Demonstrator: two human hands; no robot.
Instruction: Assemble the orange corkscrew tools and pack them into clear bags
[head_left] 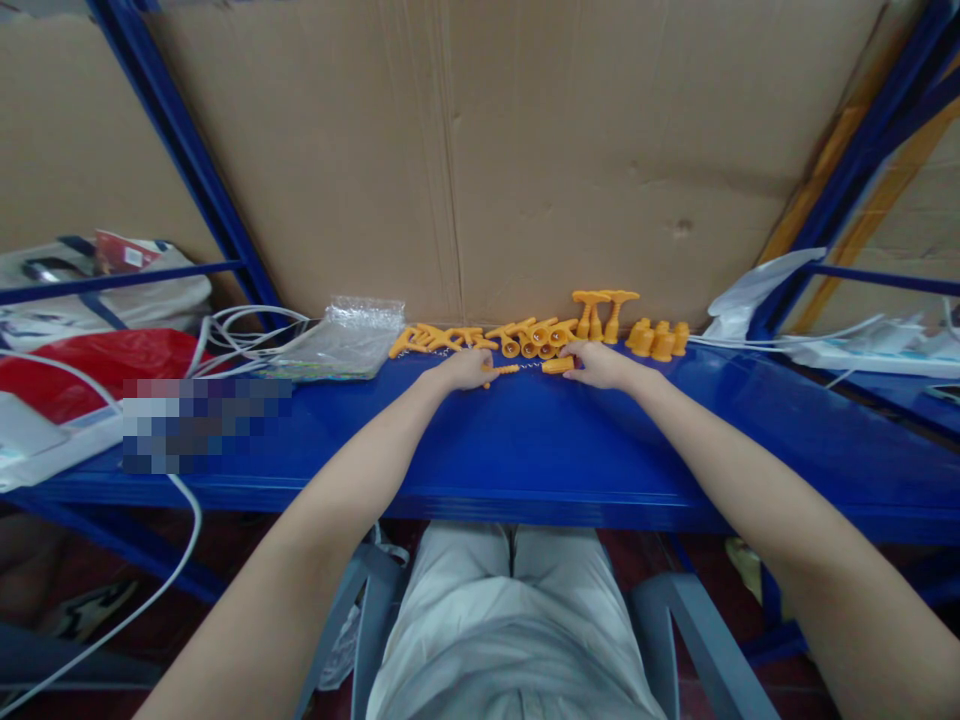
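My left hand (pixel 466 370) is closed on the handle of a yellow corkscrew (pixel 507 370), which lies sideways with its metal spiral pointing right. Facing that tip is a yellow cone-shaped sleeve (pixel 556 367), its right end pinched in the fingers of my right hand (pixel 598 366). Spiral and sleeve appear close together; whether they touch is too small to tell. Just behind my hands lie several loose yellow corkscrews (pixel 431 340) and a stack of corkscrews in sleeves (pixel 529 340). A few more corkscrews (pixel 609 310) stand upright, handles up, left of several standing yellow sleeves (pixel 656 341).
The blue table (pixel 540 450) backs onto a cardboard wall (pixel 525 150). At left are clear plastic bags (pixel 352 345), a red bag (pixel 112 365) and white cables (pixel 247 325). A white power strip (pixel 862 350) lies at right. Blue posts (pixel 187 160) frame the table.
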